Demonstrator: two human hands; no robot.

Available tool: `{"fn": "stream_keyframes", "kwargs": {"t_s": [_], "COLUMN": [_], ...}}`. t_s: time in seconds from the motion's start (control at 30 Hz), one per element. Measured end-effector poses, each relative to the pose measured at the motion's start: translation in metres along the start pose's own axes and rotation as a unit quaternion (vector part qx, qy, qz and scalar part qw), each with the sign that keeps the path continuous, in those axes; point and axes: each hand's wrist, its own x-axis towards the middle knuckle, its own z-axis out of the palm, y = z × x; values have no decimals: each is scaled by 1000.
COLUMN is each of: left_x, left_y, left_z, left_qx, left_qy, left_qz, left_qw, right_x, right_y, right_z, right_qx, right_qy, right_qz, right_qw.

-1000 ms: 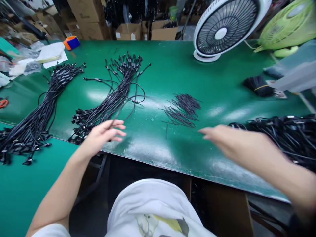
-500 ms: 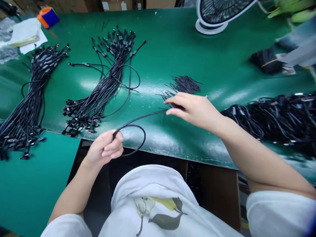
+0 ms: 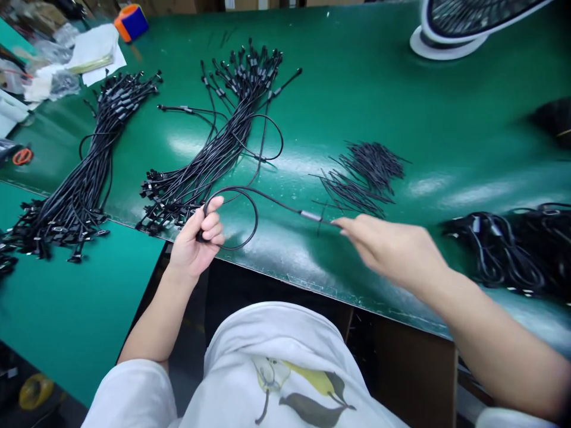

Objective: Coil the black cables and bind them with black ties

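Observation:
A black cable (image 3: pixel 274 201) with a grey sleeve near one end runs in a loop between my hands, above the table's front edge. My left hand (image 3: pixel 199 238) is closed around its looped part. At the cable's other end, beyond the grey sleeve, my right hand (image 3: pixel 379 241) pinches it between thumb and fingertips. Just behind my right hand lies a loose pile of short thin black ties (image 3: pixel 372 172). A fanned bundle of black cables (image 3: pixel 218 142) rests behind my left hand.
Another cable bundle (image 3: pixel 96 160) lies at the left. Coiled black cables (image 3: pixel 508 249) are heaped at the right. A white fan (image 3: pixel 450 44) stands at the back right of the green table (image 3: pixel 357 77). Papers (image 3: pixel 96 50) and an orange-and-blue object (image 3: pixel 131 24) sit at the back left.
My right hand has moved away from the pile of ties and holds the cable's end, with the grey sleeve now showing. My left hand still grips the loop. The view has shifted right.

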Motion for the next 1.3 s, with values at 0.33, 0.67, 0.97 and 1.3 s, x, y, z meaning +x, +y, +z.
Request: {"fn": "stream_keyframes", "kwargs": {"t_s": [0.33, 0.67, 0.97, 1.3], "left_x": [-9, -20, -7, -18], "left_y": [2, -56, -74, -99], "left_z": [-11, 20, 21, 13], "left_qx": [65, 382, 88, 212], "left_qy": [-22, -181, -89, -84], "left_qz": [40, 51, -85, -70], "left_qw": [997, 905, 989, 971], "right_x": [7, 52, 53, 46], "right_y": [-11, -74, -103, -114], "right_z": [1, -15, 42, 43], "right_qx": [13, 415, 825, 828], "right_qy": [20, -50, 15, 38], "right_qz": [-85, -112, 261, 259], "right_qw": [996, 902, 501, 496]}}
